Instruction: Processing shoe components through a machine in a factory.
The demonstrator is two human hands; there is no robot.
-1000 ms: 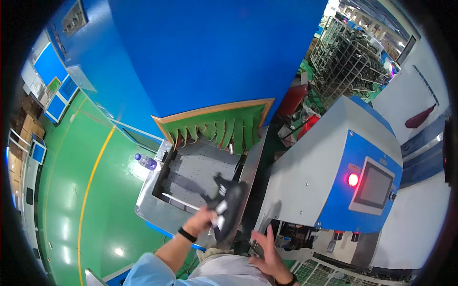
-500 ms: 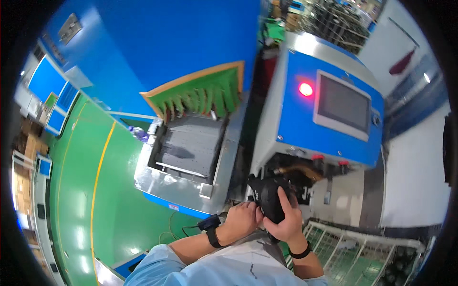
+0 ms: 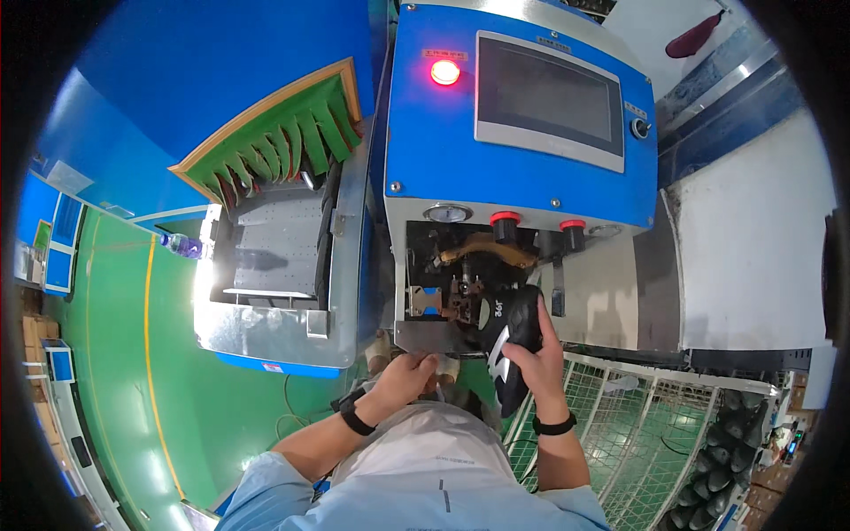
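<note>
A black shoe (image 3: pixel 501 372) with a white stripe and white lettering hangs in my right hand (image 3: pixel 542 358), whose thumb and fingers wrap its right side. The shoe is held lengthwise, its upper end in front of the metal clamp parts (image 3: pixel 460 305) in the blue machine's opening; whether it touches them I cannot tell. My left hand (image 3: pixel 409 379) is apart from the shoe, fingers curled in, with nothing visible in them. It sits just below the machine's metal lower plate (image 3: pixel 434 336). The machine's blue front panel (image 3: pixel 434 142) bears a lit red lamp (image 3: pixel 445 73) and a dark screen (image 3: pixel 549 97).
On the left stands a conveyor machine (image 3: pixel 274 323) with green strip curtains (image 3: pixel 283 146) over its mouth. A plastic bottle (image 3: pixel 181 245) is beside it. Lower right is a white wire rack (image 3: pixel 611 425), next to several dark shoe-shaped pieces (image 3: pixel 726 451). Red-topped knobs (image 3: pixel 505 221) stick out beneath the panel.
My left hand has let go of the shoe and moved left. The right hand has turned the shoe so its striped side shows. The view has shifted toward the blue machine.
</note>
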